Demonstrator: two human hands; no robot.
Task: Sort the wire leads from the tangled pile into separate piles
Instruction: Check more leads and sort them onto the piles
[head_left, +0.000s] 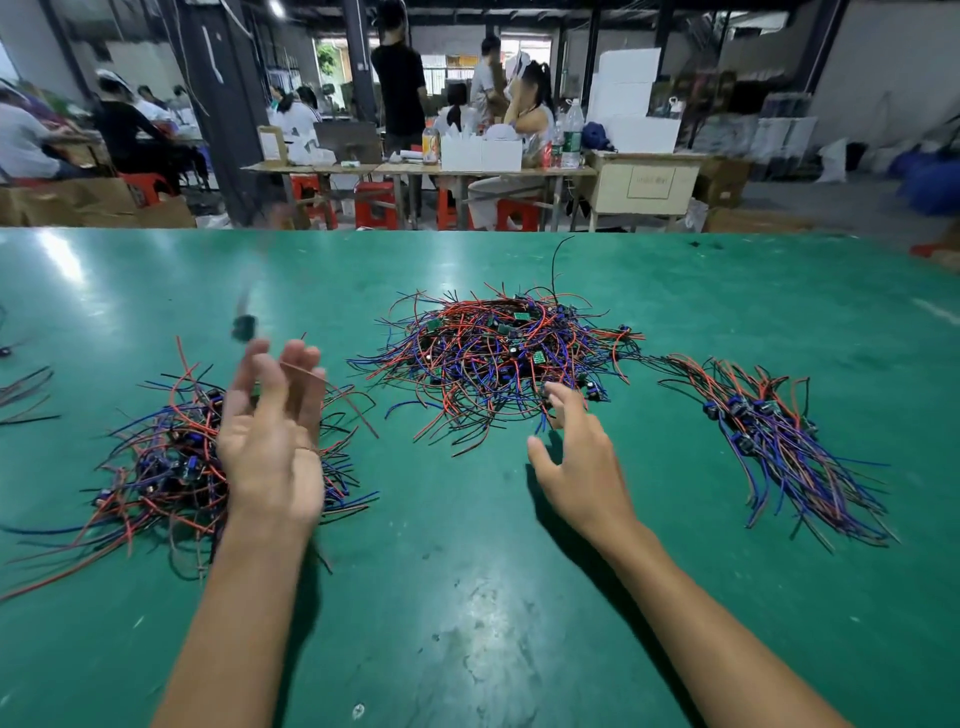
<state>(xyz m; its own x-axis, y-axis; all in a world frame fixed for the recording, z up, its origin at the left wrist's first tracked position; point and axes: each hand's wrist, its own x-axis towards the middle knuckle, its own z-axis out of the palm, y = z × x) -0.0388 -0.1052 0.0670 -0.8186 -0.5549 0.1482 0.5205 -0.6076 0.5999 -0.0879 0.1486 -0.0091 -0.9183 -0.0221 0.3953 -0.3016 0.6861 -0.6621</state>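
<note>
Wire leads: tangled pile (498, 358) still large; left pile (171, 462) and right pile (779, 441) partly built. Left hand (270, 441) fingers spread, empty; right hand (576, 462) fingers loose, reaching.

The green tabletop (467, 597) lies bare across the near middle, giving open passage. Three heaps block the way: a left red-and-blue wire pile (166, 467), a far central tangled wire pile (493, 358), and a right combed wire bundle (779, 441), with bare lanes between them.

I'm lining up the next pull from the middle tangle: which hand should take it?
Right. The right hand already reaches the near edge of the tangled pile, fingers spread. The left hand is raised over the left pile.
</note>
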